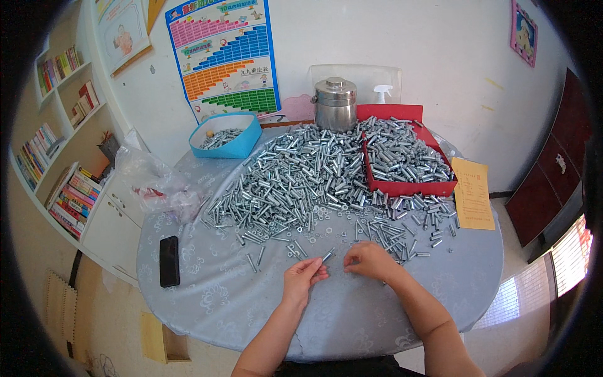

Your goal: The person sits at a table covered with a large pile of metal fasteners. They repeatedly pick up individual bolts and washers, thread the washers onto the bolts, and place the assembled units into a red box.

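- Left hand (303, 276): fingers pinching a short silver metal bolt (328, 255), its tip pointing up toward the right hand.
- Right hand (370, 260): fingers curled together, knuckles up; cannot tell what they pinch.
- Big heap of silver bolts (295, 182) beyond both fingers on the round grey-clothed table (352, 314).
- Red tray (411, 187) beyond right fingers; black phone (169, 261) far left.

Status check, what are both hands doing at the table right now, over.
Left hand pinching one metal bolt by its end. Right hand closed beside it, contents hidden. Big bolt pile and loose washers just beyond; nothing between the hands.
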Available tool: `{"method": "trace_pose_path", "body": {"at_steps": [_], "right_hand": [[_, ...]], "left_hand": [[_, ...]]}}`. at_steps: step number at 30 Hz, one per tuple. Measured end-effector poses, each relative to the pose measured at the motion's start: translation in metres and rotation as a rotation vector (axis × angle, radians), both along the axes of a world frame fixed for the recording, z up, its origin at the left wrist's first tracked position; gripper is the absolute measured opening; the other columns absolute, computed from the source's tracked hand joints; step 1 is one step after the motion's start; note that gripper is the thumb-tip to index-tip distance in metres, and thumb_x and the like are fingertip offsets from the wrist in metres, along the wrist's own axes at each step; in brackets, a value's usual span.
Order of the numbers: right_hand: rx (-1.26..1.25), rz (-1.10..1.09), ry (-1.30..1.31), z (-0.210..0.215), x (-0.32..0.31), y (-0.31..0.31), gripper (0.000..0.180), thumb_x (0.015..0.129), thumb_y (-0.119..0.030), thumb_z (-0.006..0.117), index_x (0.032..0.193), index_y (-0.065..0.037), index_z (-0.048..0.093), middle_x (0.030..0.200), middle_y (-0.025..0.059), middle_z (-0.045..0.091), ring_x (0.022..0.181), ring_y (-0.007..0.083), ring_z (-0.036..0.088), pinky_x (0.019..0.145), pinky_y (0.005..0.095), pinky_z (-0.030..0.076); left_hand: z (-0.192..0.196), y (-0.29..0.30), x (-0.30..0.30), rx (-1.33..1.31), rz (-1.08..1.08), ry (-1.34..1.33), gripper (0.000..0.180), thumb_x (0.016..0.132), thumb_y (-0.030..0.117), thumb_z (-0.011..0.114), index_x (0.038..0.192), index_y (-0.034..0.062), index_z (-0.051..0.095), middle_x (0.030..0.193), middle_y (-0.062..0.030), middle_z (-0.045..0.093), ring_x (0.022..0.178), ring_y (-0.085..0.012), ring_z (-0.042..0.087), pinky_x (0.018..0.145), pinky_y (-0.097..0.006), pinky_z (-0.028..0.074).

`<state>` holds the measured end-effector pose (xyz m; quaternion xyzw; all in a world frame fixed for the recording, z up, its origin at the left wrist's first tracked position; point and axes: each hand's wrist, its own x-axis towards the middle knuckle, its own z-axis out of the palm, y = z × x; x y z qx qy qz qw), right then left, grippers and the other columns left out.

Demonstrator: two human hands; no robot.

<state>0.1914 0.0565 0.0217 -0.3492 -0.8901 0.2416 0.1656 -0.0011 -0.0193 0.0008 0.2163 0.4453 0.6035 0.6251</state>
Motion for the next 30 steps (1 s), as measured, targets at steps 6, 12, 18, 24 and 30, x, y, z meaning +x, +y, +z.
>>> {"method": "trace_pose_path", "body": {"at_steps": [6, 12, 18, 24, 30], "right_hand": [[-0.654, -0.266, 0.551, 0.010, -0.006, -0.001, 0.012, 0.074, -0.015, 0.067, 0.080, -0.006, 0.062, 0.078, 0.0011, 0.062, 0.070, 0.0086, 0.056, 0.066, 0.0216, 0.043], [-0.775, -0.245, 0.688, 0.010, -0.008, -0.001, 0.014, 0.077, -0.013, 0.066, 0.086, -0.003, 0.062, 0.079, -0.0004, 0.061, 0.071, 0.0054, 0.054, 0.065, 0.0196, 0.043], [-0.665, -0.196, 0.597, 0.000, -0.010, 0.000, 0.019, 0.080, -0.019, 0.064, 0.087, -0.002, 0.065, 0.082, -0.0008, 0.062, 0.071, 0.0042, 0.052, 0.065, 0.0200, 0.042], [0.003, -0.263, 0.395, 0.005, -0.012, 0.006, 0.016, 0.079, -0.018, 0.061, 0.087, -0.005, 0.065, 0.083, 0.0044, 0.062, 0.080, 0.0180, 0.055, 0.073, 0.0305, 0.042], [0.503, -0.309, 0.167, -0.012, -0.017, 0.017, 0.017, 0.071, -0.016, 0.063, 0.085, -0.007, 0.065, 0.089, 0.0049, 0.058, 0.091, 0.0258, 0.050, 0.080, 0.0379, 0.037]], "left_hand": [[0.002, -0.001, 0.000, -0.012, -0.028, 0.028, 0.019, 0.081, 0.009, 0.061, 0.093, -0.0047, 0.059, 0.081, -0.0124, 0.061, 0.068, -0.0185, 0.061, 0.063, -0.028, 0.054], [0.004, -0.002, 0.002, -0.032, -0.107, 0.043, 0.018, 0.080, 0.009, 0.062, 0.092, -0.0043, 0.060, 0.078, -0.0110, 0.062, 0.067, -0.0161, 0.060, 0.062, -0.027, 0.053], [0.002, -0.001, 0.001, -0.034, -0.124, 0.002, 0.018, 0.080, 0.010, 0.061, 0.091, -0.0043, 0.060, 0.079, -0.0113, 0.061, 0.067, -0.0166, 0.060, 0.062, -0.027, 0.053], [-0.001, -0.001, 0.000, -0.012, -0.060, -0.042, 0.018, 0.081, 0.011, 0.060, 0.091, -0.0042, 0.059, 0.080, -0.0122, 0.061, 0.068, -0.0177, 0.060, 0.063, -0.028, 0.054], [0.001, 0.000, 0.001, -0.003, -0.043, -0.046, 0.017, 0.081, 0.010, 0.060, 0.090, -0.0040, 0.059, 0.079, -0.0125, 0.061, 0.068, -0.0178, 0.061, 0.062, -0.028, 0.054]]}}
